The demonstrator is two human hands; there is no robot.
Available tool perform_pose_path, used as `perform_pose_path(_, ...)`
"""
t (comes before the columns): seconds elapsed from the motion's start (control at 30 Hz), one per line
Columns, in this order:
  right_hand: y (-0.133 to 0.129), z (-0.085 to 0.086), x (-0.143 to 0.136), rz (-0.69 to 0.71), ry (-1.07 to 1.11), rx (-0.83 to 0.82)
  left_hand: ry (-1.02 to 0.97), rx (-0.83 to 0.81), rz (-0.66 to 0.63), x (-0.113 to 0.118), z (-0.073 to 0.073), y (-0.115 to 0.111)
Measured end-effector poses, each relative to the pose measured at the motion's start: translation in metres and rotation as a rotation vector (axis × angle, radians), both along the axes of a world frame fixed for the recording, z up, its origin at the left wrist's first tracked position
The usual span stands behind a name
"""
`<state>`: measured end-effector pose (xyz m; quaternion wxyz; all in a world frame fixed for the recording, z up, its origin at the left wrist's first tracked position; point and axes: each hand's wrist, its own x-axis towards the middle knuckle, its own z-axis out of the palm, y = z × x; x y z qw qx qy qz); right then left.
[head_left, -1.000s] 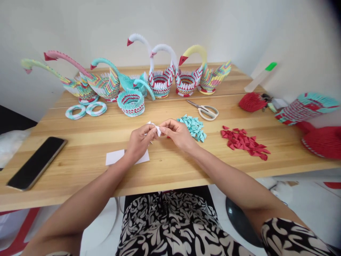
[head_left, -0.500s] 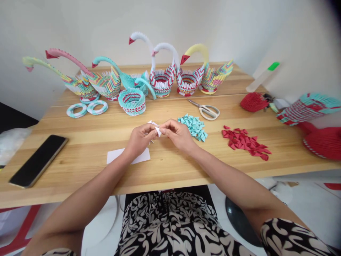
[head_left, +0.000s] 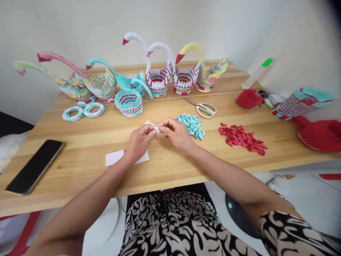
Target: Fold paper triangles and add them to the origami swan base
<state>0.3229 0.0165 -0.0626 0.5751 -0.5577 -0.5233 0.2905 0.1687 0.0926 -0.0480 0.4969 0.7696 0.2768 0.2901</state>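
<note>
Between my fingertips is a small folded piece of white paper [head_left: 157, 130]. My left hand [head_left: 141, 140] pinches it from the left, thumb and forefinger closed. From the other side, the thumb and forefinger of my right hand [head_left: 176, 133] grip its edge. More white paper pieces [head_left: 149, 123] lie just behind my left hand, mostly hidden by it. Under my left wrist rests flat white paper [head_left: 114, 158], partly covered. A pile of turquoise folded paper triangles [head_left: 192, 125] sits right behind my right hand. Farther right is a pile of red folded triangles [head_left: 242, 138].
Scissors [head_left: 203, 107] lie behind the turquoise pile. A phone [head_left: 36, 165] is at the left. Several paper swans stand along the back, with a turquoise paper basket [head_left: 129, 102] and two paper rings [head_left: 93, 110] before them. Red paper models [head_left: 319, 134] and a glue bottle [head_left: 257, 74] are at the right.
The view has turned slightly, so the table's things appear a little farther left. Both hands stay together on the white paper, which has tilted a little between the fingers.
</note>
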Motion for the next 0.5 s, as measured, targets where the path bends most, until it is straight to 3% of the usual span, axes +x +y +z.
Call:
perform_pose_path(0.23, 0.0002, -0.0019, 0.0013, 0.012, -0.013, -0.015, -0.051, -0.245, -0.066, 0.0003, 0.0004, 0.0009)
perform_pose_path(0.5, 0.0024, -0.0011, 0.0037, 0.028, 0.013, -0.035, -0.091, -0.265, -0.068, -0.0016, 0.0031, 0.0)
